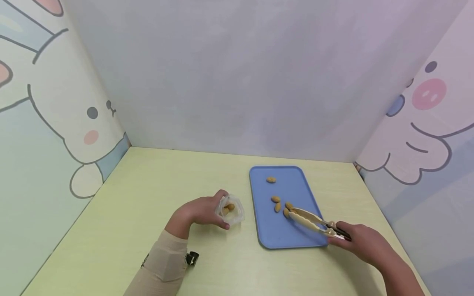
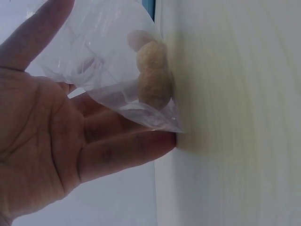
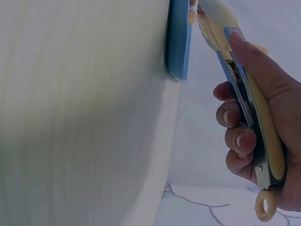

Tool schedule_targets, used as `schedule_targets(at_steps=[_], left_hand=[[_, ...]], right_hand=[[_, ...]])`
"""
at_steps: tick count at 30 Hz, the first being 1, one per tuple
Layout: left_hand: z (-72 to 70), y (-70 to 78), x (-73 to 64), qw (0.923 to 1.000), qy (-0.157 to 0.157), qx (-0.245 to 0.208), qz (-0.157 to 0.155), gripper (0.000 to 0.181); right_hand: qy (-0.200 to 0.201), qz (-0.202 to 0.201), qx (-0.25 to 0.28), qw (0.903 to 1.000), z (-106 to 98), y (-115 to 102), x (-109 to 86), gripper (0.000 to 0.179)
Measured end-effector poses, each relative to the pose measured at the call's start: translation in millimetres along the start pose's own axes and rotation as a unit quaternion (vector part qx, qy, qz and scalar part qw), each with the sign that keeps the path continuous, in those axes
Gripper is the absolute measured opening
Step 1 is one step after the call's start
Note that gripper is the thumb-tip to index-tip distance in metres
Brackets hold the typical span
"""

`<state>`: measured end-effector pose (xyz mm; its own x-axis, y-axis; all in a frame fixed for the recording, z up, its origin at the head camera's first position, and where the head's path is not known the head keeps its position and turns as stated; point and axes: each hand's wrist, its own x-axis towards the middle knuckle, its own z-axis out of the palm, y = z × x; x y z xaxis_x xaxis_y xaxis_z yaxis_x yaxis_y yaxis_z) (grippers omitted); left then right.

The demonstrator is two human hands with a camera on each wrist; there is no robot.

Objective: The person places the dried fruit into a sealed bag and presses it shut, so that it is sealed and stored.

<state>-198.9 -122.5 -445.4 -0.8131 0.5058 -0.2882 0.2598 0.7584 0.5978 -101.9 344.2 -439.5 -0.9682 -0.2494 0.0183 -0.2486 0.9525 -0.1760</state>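
Observation:
My left hand (image 1: 204, 209) holds a clear plastic bag (image 1: 240, 214) by its side, thumb and fingers spread round it, with the bag's mouth facing up. A few brown peanuts (image 2: 154, 77) in their shells lie inside, near the bottom. On the right, my right hand (image 1: 366, 243) grips cream-and-metal tongs (image 3: 265, 127), fingers and thumb wrapped round the handles. The tongs' tips reach down to two peanuts (image 1: 286, 212) on the blue tray (image 1: 272, 236); whether one is pinched I cannot tell.
Two more peanuts (image 1: 277, 207) lie left of the tongs, and a single peanut (image 1: 271, 179) sits near the tray's far end. The pale yellow table (image 1: 166, 172) is bounded by a grey back wall (image 1: 237, 82) and side panels with cartoon animals.

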Motion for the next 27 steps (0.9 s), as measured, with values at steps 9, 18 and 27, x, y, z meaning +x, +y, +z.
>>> schedule_targets(at_steps=[9,18,27], left_hand=[[0.8,0.0,-0.1,1.0,0.002,-0.003,-0.002,0.09],[0.7,0.5,-0.7,1.0,0.0,-0.004,-0.004,0.091],[0.3,2.7,-1.9,1.0,0.0,-0.007,-0.007,0.091]], right_hand=[[0.03,-0.01,0.009,0.9994,-17.1,-7.5,7.5,0.034],[0.039,-0.029,0.009,0.9988,-21.5,-15.3,19.5,0.029],[0.035,-0.05,0.018,0.998,-22.6,-33.7,39.8,0.032]])
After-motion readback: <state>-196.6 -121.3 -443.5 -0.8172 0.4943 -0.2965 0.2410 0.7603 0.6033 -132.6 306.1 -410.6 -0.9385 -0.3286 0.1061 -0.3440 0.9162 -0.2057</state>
